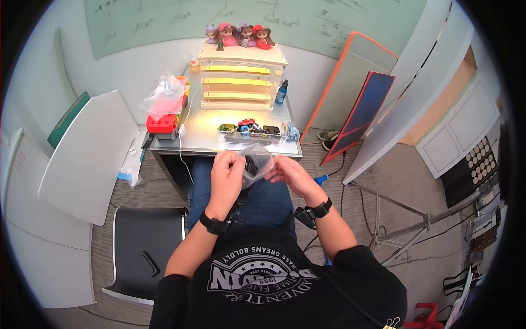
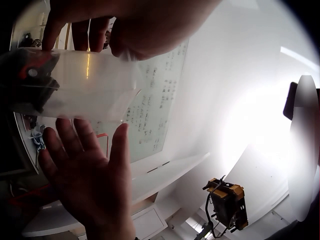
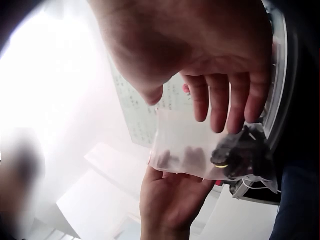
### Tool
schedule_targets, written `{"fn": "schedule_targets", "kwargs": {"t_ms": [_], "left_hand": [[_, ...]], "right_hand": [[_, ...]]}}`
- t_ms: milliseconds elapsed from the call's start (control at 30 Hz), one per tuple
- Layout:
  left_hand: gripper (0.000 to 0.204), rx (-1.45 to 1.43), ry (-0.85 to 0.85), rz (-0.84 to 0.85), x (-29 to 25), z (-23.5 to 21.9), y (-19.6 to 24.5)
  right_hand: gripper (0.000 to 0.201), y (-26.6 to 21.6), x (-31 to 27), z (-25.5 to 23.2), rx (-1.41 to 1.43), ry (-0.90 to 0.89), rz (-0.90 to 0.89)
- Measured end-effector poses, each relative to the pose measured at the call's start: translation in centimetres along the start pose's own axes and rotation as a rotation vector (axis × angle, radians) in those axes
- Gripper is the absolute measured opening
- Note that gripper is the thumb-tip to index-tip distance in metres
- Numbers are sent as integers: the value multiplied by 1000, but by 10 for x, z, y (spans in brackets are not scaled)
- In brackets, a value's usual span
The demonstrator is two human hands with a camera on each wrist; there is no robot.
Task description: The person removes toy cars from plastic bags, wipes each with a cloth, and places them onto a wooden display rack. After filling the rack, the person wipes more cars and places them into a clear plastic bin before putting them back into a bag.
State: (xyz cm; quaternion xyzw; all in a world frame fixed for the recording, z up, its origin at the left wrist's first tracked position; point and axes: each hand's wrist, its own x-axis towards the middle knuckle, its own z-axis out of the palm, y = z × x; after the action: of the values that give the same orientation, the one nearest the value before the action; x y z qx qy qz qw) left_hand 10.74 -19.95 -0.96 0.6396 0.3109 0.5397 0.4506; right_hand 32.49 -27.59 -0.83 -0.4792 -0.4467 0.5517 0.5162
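Between my two hands is a clear, frosted plastic bag (image 1: 259, 159) with dark things in its lower end, above my lap. In the left wrist view the bag (image 2: 100, 75) shows a black piece with a little red (image 2: 35, 70) inside. My left hand (image 1: 226, 174) grips one side edge of the bag with its thumb and fingers. On the other side my right hand (image 1: 293, 174) has its fingers stretched out, fingertips right at the bag. The right wrist view shows the right hand (image 3: 200, 50) with its thumb apart from the bag, and black pieces (image 3: 240, 155) at the bag's bottom.
Ahead stands a desk (image 1: 192, 143) with a clear bin (image 1: 224, 137) of small toy cars. Behind it is a wooden shelf unit (image 1: 235, 101) with dolls (image 1: 246, 37) on top. Red bins (image 1: 163, 124) sit at the desk's left, a spray bottle (image 1: 281, 92) at its right.
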Motion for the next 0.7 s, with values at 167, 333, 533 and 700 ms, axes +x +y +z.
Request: {"fn": "schedule_targets", "kwargs": {"t_ms": [167,333,533,700], "left_hand": [[19,-407,-34,-72,22,23,-1],[18,-524,-97,-64,63,19,-12],[28,223,79,20,143,4,-96],[41,509,11,192,130,6,-133]], "right_hand": [[61,34,18,-17,227,-75,343],[48,-15,48,-21,406,-24,87],[52,-76,136,-69,-769,414,-565],[56,-92,152,-55,-1342,383,-503]]}}
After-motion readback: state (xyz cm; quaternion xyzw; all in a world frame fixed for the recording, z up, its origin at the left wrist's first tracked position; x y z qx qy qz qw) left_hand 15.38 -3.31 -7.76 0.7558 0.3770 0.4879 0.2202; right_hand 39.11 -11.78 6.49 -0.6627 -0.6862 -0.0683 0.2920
